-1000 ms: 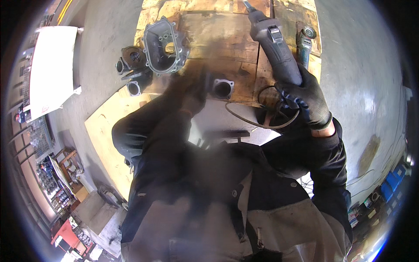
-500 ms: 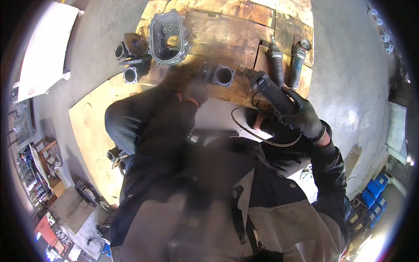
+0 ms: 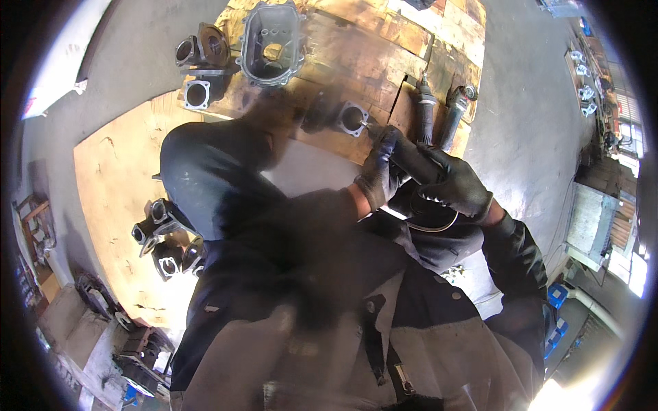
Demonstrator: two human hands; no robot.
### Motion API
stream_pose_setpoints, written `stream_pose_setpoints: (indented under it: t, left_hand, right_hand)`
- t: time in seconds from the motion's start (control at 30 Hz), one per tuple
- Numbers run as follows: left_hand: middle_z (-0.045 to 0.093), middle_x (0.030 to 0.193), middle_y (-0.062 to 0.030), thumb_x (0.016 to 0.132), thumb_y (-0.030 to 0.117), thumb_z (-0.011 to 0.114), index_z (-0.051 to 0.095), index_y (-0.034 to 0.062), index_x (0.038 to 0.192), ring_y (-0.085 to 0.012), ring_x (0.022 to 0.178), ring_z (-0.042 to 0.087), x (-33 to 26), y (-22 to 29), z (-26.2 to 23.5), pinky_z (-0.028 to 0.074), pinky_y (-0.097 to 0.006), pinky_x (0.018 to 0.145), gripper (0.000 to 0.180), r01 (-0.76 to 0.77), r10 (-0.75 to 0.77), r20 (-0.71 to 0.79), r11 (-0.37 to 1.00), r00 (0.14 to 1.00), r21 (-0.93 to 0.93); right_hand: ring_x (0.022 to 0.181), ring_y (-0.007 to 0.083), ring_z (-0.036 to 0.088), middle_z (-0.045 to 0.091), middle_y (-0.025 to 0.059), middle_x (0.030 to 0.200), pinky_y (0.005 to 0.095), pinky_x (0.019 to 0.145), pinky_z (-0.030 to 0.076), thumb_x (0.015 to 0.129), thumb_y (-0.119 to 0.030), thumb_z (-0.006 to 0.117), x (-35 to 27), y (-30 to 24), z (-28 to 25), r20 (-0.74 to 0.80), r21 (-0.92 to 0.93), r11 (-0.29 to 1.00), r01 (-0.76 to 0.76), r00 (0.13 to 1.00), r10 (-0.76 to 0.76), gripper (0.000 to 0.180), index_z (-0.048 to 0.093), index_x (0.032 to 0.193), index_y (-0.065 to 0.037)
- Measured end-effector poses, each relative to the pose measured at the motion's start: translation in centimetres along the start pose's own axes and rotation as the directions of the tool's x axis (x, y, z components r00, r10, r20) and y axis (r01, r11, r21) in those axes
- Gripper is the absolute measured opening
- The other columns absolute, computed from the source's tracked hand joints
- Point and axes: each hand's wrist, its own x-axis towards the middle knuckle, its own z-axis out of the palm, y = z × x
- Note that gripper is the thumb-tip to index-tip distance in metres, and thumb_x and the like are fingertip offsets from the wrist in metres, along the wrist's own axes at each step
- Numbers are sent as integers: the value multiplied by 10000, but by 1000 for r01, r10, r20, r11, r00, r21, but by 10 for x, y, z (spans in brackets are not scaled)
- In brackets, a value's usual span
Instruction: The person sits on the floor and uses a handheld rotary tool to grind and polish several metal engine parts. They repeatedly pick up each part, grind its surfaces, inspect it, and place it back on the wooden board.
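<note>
Gripping a straight die grinder (image 3: 416, 163) between two gloved hands, I hold its long axis on a slant: the rear end lies to my right and close to my body, the slender tip to my left and farther off. Along that line, forward and left of my grip, is the flanged metal tube (image 3: 339, 118), placed near the front edge of the wooden bench top (image 3: 343, 72). Its square flange shows its dark round bore, and the tip points at the bore's right-hand side; whether metal touches metal here I cannot tell, and the tube's body is blurred.

My left hand (image 3: 379, 172) is the nearer to the flange. It is closed about the front part of the grinder, with the forearm reaching across from the left and the wrist bent forward. My right hand (image 3: 456, 186) is clamped round the rear of the body, its fingers toward the left, the elbow bent and out to the side.

Beyond my right hand lie a second straight grinder (image 3: 425, 113) and an angle grinder (image 3: 454, 118), side by side. An open cast housing (image 3: 251, 42) and several dark flanged castings (image 3: 207, 72) occupy the left.
</note>
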Motion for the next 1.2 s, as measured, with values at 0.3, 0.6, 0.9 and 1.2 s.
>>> stream_pose_setpoints:
  t: [0.3,0.6,0.9,1.2]
  left_hand:
    - [642,1251,-50,1009,535,615,542,181,1364,-209,1149,648,31,-13,-13,569,-419,978,507,-165,144,-249,984,958,-64]
    - [673,1165,-29,977,612,622,591,158,1298,-187,1049,677,44,-13,-14,580,-381,895,556,-254,229,-259,965,938,-68]
    - [671,1204,-19,939,706,602,558,196,1343,-205,1081,676,45,0,-10,567,-428,920,652,-203,176,-305,978,936,-58]
    - [646,1267,-74,970,625,621,538,151,1369,-237,1117,673,30,5,6,582,-441,949,626,-205,164,-285,971,944,-121]
  right_hand:
    - [767,121,652,731,89,1027,271,729,558,798,-103,829,44,0,-20,81,-118,993,-7,997,17,789,504,1514,-42]
    - [1066,370,685,678,216,1220,436,907,554,832,-263,779,66,-24,-46,243,-265,964,-20,966,87,688,548,1432,-19]
    - [853,183,700,746,161,1086,316,805,574,791,-164,816,86,-34,-44,209,-256,966,-41,973,97,738,556,1467,-29]
    - [868,284,688,688,143,1118,378,755,582,785,-96,762,75,-18,-40,193,-219,973,75,981,-32,737,524,1482,-75]
